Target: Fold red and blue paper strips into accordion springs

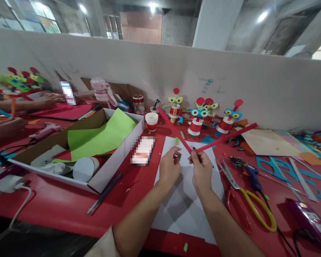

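Your right hand had thumb and fingers pinched together on the point of a red V-shaped strip, held above a white sheet by the counter's near edge. Your left hand, half curled, lay just beside the strip's left limb; its hold could not be told. White box, left of your hands: contained a green sheet and a white-faced cylinder. Red-banded cup: stood toward the counter's far edge.
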A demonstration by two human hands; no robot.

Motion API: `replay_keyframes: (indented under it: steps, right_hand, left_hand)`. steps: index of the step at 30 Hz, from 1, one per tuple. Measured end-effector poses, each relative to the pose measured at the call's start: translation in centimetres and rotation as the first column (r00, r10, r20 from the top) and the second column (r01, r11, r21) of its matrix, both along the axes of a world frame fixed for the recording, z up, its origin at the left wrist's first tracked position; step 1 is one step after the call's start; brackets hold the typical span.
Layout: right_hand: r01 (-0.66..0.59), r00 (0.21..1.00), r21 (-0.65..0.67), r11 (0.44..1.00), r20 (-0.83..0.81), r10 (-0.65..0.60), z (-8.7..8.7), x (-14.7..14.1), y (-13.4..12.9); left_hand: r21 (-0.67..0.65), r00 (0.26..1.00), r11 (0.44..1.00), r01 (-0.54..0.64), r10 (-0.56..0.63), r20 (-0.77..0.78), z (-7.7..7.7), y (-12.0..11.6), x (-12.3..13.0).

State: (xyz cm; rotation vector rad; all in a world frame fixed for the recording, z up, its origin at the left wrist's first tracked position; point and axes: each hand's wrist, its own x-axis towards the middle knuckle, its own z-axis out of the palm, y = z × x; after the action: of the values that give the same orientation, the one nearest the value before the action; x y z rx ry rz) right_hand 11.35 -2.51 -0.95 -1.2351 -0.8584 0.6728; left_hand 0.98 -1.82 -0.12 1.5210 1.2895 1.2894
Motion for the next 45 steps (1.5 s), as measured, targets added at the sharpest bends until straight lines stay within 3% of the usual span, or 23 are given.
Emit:
replay_keyframes:
  steps: [1,3,5,7,10,13,16,18,20,25,32,37,41,45]
  right_hand:
    - [0.018,1.000,0.006,1.000,-0.015,-0.017,0.0,0.1,0.0]
    - [0.030,0.999,0.020,0.999,-0.040,-0.030,0.1,0.1,0.1]
    - [0.032,0.997,0.038,0.999,-0.067,-0.030,0.1,0.1,0.2]
    - [0.025,0.996,0.052,0.998,-0.086,-0.020,0.1,0.0,0.2]
    - [0.019,0.996,0.053,0.998,-0.086,-0.014,0.1,-0.1,0.2]
    - [0.015,0.997,0.047,0.999,-0.078,-0.011,0.0,-0.1,0.2]
    - [-0.009,0.998,0.046,0.999,-0.058,0.011,-0.1,0.0,0.0]
    - [-0.021,0.999,0.040,0.999,-0.037,0.022,-0.2,0.0,0.0]
    - [-0.027,0.999,0.029,0.999,-0.029,0.028,-0.2,-0.1,-0.1]
    - [-0.042,0.997,0.035,0.999,-0.066,0.044,0.0,-0.3,-0.1]
    - [-0.055,0.993,0.031,0.998,-0.107,0.058,0.2,-0.4,-0.2]
    - [-0.055,0.992,0.038,0.998,-0.108,0.059,0.5,-0.5,-0.4]
    - [-0.037,0.994,0.020,0.999,-0.099,0.039,0.6,-0.5,-0.3]
    - [-0.034,0.995,0.008,0.999,-0.091,0.035,0.5,-0.5,-0.3]
  left_hand:
    - [0.036,0.980,0.999,-0.024,0.031,-0.195,0.1,-0.2,-0.2]
    - [0.078,0.871,0.995,-0.058,0.089,-0.483,0.3,-0.6,-0.5]
    - [0.097,0.769,0.991,-0.090,0.131,-0.626,0.3,-0.7,-0.6]
    - [0.117,0.712,0.985,-0.127,0.172,-0.681,0.1,-0.4,-0.8]
    - [0.146,0.711,0.983,-0.108,0.179,-0.680,-0.1,0.4,-1.1]
    - [0.168,0.776,0.978,0.125,0.009,-0.630,-0.2,0.8,-1.1]
    - [0.206,0.758,0.921,0.332,-0.130,-0.640,-0.1,0.5,-0.8]
    - [0.211,0.736,0.898,0.386,-0.162,-0.657,-0.1,0.3,-0.6]
    - [0.206,0.731,0.912,0.354,-0.132,-0.669,-0.1,0.3,-0.6]
    - [0.188,0.731,0.975,0.117,0.044,-0.681,-0.1,1.3,-1.4]
    - [0.223,0.661,0.972,-0.072,0.214,-0.719,-0.3,1.6,-2.1]
    - [0.242,0.579,0.968,-0.064,0.234,-0.781,-0.8,1.8,-2.0]
    - [0.318,0.600,0.948,0.008,0.250,-0.760,-0.7,1.9,-1.9]
    - [0.212,0.588,0.977,-0.009,0.177,-0.789,-0.6,1.8,-1.9]
